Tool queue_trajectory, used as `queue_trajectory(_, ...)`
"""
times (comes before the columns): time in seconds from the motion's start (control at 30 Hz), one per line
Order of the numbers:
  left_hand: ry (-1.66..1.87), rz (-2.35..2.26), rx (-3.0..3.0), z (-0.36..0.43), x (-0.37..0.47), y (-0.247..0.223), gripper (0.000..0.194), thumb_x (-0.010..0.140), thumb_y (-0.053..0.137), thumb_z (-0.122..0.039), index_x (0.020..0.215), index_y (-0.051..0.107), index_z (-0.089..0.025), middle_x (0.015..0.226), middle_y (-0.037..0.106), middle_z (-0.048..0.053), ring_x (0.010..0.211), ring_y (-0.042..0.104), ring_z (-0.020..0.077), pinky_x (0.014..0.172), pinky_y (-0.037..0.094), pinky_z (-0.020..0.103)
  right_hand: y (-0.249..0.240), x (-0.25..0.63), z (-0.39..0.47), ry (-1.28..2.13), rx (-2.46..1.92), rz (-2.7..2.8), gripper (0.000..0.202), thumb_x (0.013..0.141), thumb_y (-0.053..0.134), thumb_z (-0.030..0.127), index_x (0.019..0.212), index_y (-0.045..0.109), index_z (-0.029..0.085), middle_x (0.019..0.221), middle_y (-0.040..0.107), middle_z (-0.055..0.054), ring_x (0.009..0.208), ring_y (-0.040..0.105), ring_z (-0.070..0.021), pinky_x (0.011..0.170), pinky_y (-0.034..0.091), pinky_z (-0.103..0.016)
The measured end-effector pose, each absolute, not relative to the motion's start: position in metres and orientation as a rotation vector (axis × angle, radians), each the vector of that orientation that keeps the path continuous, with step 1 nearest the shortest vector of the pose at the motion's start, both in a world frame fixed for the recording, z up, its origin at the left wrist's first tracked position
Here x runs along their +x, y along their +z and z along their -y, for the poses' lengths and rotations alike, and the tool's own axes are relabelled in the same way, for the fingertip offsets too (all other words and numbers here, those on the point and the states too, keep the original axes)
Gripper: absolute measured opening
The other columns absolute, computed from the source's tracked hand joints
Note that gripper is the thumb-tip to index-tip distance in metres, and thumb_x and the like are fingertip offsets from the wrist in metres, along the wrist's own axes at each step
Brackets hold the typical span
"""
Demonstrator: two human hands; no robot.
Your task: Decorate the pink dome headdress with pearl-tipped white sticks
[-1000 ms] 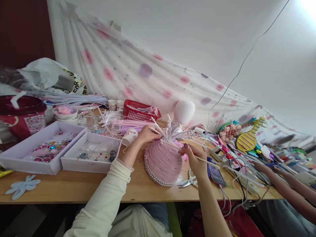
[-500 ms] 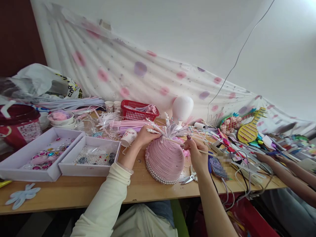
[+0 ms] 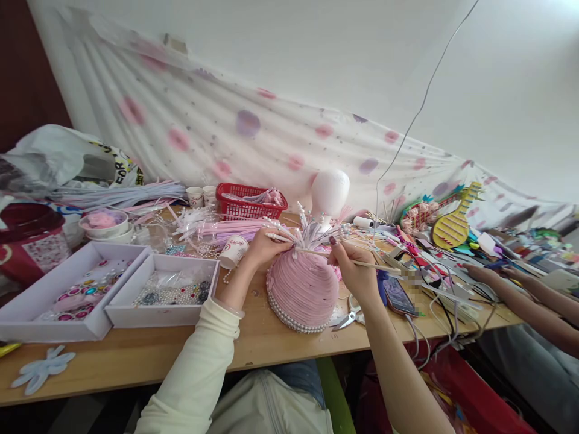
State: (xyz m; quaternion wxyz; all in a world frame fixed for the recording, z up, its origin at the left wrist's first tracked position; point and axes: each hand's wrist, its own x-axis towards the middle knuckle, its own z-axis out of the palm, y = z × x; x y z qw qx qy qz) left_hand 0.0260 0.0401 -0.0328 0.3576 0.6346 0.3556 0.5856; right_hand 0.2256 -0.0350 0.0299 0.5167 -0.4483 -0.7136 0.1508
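Observation:
A pink dome-shaped headpiece (image 3: 302,289), wrapped in fuzzy strips, stands on the table with a row of pearls round its lower edge. From its top fans a tuft of white and pale beaded stems (image 3: 312,232). My left hand (image 3: 266,246) is closed at the base of this tuft, fingers pinching stems there. Across the top of the dome runs a thin pale stick (image 3: 368,264), which my right hand (image 3: 357,268) grips; its left end reaches the tuft's base. Scissors (image 3: 350,316) lie just right of the dome.
At left are white boxes (image 3: 165,316) of beads and gems. A paper cup (image 3: 234,252), a red basket (image 3: 251,208) and a white foam head (image 3: 330,191) stand behind. A phone (image 3: 400,295) with cables lies right. Another person's hands (image 3: 482,274) work further right.
My view has shifted slightly. My right hand, with the stick, has come a little closer to the tuft. The left hand stays at the tuft's base.

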Motion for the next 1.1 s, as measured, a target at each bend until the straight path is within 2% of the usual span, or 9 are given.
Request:
queue_trajectory(0.17, 1.512, -0.914, 1.659, -0.039, 0.026, -0.033, 0.015, 0.065, 0.072, -0.023, 0.078, 0.077, -0.015, 0.083, 0.077, 0.005, 0.08, 0.07, 0.0199, 0.071, 0.055, 0.028, 0.03, 0.23, 0.042, 0.35, -1.041, 1.721, 0.052, 0.088, 0.053, 0.053, 0.048, 0.051, 0.021, 0.049, 0.052, 0.0, 0.053, 0.048, -0.0137, 0.055, 0.038, -0.027)
queue_trajectory(0.33, 1.507, -0.912, 1.666, -0.04, 0.026, -0.034, 0.016, 0.066, 0.072, -0.023, 0.079, 0.077, -0.015, 0.082, 0.077, 0.005, 0.081, 0.07, 0.02, 0.071, 0.055, 0.028, 0.022, 0.235, 0.039, 0.383, -1.087, 1.809, 0.049, 0.088, 0.055, 0.047, 0.047, 0.051, 0.02, 0.048, 0.048, 0.001, 0.051, 0.044, -0.0126, 0.053, 0.034, -0.027)
queue_trajectory(0.47, 1.513, -0.917, 1.673, -0.04, 0.026, -0.033, 0.016, 0.066, 0.073, -0.023, 0.078, 0.077, -0.015, 0.083, 0.077, 0.005, 0.081, 0.07, 0.0204, 0.071, 0.055, 0.028, 0.022, 0.236, 0.046, 0.407, -1.033, 1.973, 0.049, 0.09, 0.054, 0.04, 0.045, 0.05, 0.02, 0.052, 0.049, 0.001, 0.056, 0.048, -0.0131, 0.058, 0.036, -0.027)
queue_trajectory(0.53, 1.515, -0.913, 1.676, -0.04, 0.027, -0.034, 0.016, 0.066, 0.072, -0.023, 0.079, 0.077, -0.015, 0.083, 0.077, 0.005, 0.081, 0.071, 0.0203, 0.071, 0.055, 0.028, 0.023, 0.236, 0.051, 0.425, -1.002, 2.036, 0.05, 0.092, 0.053, 0.041, 0.047, 0.054, 0.019, 0.057, 0.052, 0.0, 0.06, 0.051, -0.0135, 0.061, 0.038, -0.027)
queue_trajectory(0.67, 1.533, -0.906, 1.673, -0.042, 0.028, -0.035, 0.015, 0.067, 0.072, -0.022, 0.079, 0.077, -0.015, 0.083, 0.077, 0.005, 0.081, 0.071, 0.02, 0.073, 0.055, 0.028, 0.027, 0.234, 0.054, 0.416, -1.026, 1.99, 0.046, 0.096, 0.046, 0.048, 0.067, 0.068, 0.019, 0.063, 0.058, -0.001, 0.064, 0.054, -0.0142, 0.063, 0.039, -0.027)
queue_trajectory(0.73, 1.537, -0.902, 1.675, -0.043, 0.028, -0.036, 0.014, 0.067, 0.072, -0.022, 0.079, 0.077, -0.016, 0.082, 0.077, 0.004, 0.082, 0.071, 0.0198, 0.074, 0.056, 0.028, 0.028, 0.233, 0.05, 0.403, -1.05, 1.963, 0.044, 0.096, 0.046, 0.05, 0.076, 0.07, 0.019, 0.062, 0.059, -0.001, 0.063, 0.054, -0.0145, 0.061, 0.039, -0.027)
queue_trajectory(0.9, 1.538, -0.895, 1.684, -0.043, 0.028, -0.037, 0.017, 0.067, 0.071, -0.02, 0.082, 0.078, -0.017, 0.085, 0.077, 0.004, 0.083, 0.071, 0.0193, 0.074, 0.055, 0.027, 0.027, 0.232, 0.04, 0.424, -1.171, 1.979, 0.046, 0.09, 0.055, 0.054, 0.062, 0.064, 0.018, 0.06, 0.062, -0.002, 0.061, 0.055, -0.015, 0.059, 0.039, -0.027)
queue_trajectory(1.1, 1.547, -0.909, 1.668, -0.039, 0.028, -0.032, 0.013, 0.066, 0.072, -0.019, 0.077, 0.077, -0.015, 0.08, 0.077, 0.004, 0.078, 0.071, 0.0187, 0.07, 0.054, 0.026, 0.021, 0.239, 0.038, 0.612, -1.188, 1.868, 0.048, 0.086, 0.06, 0.057, 0.059, 0.065, 0.018, 0.059, 0.065, -0.003, 0.061, 0.06, -0.0163, 0.064, 0.045, -0.028)
